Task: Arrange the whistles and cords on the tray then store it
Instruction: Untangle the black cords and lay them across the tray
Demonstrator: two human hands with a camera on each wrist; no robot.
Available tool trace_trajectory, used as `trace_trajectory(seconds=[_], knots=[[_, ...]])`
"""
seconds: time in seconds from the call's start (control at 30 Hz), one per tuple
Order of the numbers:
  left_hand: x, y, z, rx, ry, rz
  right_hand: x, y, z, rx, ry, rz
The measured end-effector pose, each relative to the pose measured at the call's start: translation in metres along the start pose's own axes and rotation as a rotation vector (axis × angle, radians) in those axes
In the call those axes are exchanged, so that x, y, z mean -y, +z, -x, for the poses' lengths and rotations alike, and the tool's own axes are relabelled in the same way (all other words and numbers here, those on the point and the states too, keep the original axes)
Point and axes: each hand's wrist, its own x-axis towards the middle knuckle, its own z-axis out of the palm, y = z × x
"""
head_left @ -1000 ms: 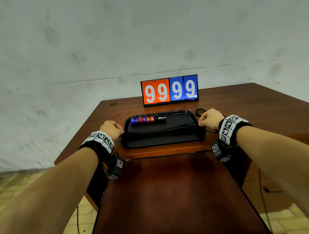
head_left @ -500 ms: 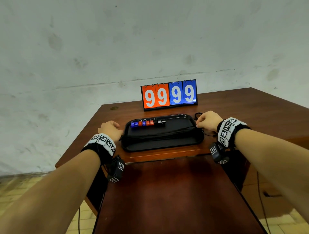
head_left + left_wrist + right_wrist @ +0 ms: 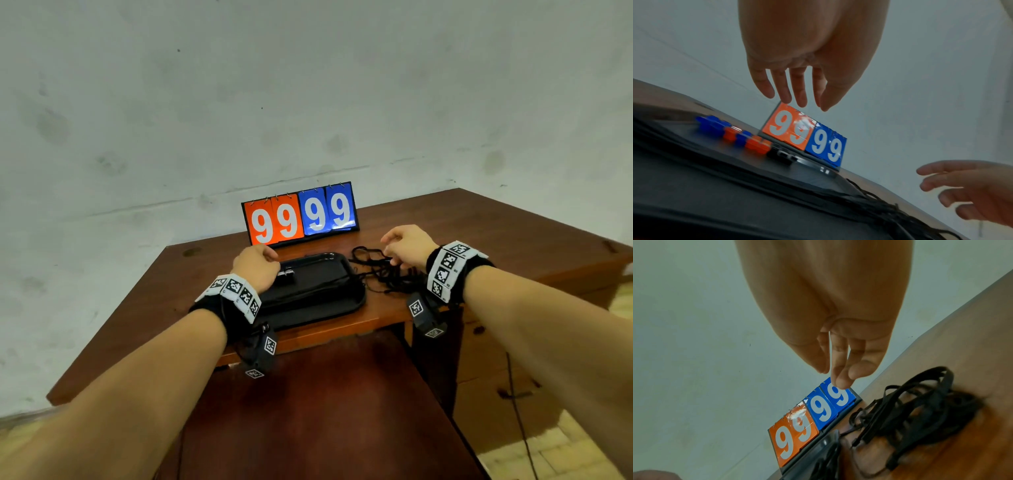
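A black tray point(image 3: 318, 291) lies on the wooden desk. In the left wrist view a row of blue, orange and black whistles point(image 3: 748, 139) sits along its far side; in the head view my left hand point(image 3: 270, 257) hides all but a black whistle point(image 3: 287, 274). That left hand point(image 3: 797, 102) hovers over the row with fingers straight, holding nothing. Black cords point(image 3: 383, 270) lie heaped on the desk right of the tray, and strands point(image 3: 777, 183) run across the tray. Above the cord heap point(image 3: 920, 410) my right hand point(image 3: 388, 240) hangs with loose fingers point(image 3: 840, 378), empty.
A flip scoreboard point(image 3: 301, 214) reading 99 99 stands behind the tray, against the pale wall. A lower dark wooden surface point(image 3: 308, 411) juts toward me below the desk's front edge. A thin cable point(image 3: 517, 411) hangs at the right, above a tiled floor.
Both hands have left the tray's ends and lifted. The left now hovers over the whistles, the right over the cord heap. My head has tilted, so the desk sits lower in view.
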Motion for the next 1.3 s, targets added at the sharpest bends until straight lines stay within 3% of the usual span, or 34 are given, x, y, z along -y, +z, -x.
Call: trace_trajectory(seconds=[0.17, 0.33, 0.77, 1.03, 1.17, 1.3], knots=[[-0.052, 0.043, -0.006, 0.092, 0.122, 0.006, -0.016, -0.028, -0.003, 0.026, -0.049, 0.057], [-0.089, 0.082, -0.013, 0.164, 0.194, -0.037, -0.019, -0.031, -0.012, 0.174, -0.141, 0.172], [-0.108, 0.116, -0.030, 0.306, 0.231, -0.196, -0.018, 0.008, -0.041, 0.616, -0.274, 0.694], [-0.121, 0.141, -0.029, 0.442, 0.243, -0.246, -0.030, -0.005, -0.048, 0.607, -0.250, 0.738], [-0.125, 0.154, -0.028, 0.539, 0.219, -0.277, -0.038, -0.018, -0.048, 0.559, -0.203, 0.770], [-0.129, 0.163, -0.025, 0.550, 0.221, -0.289, -0.045, -0.030, -0.048, 0.486, -0.181, 0.699]])
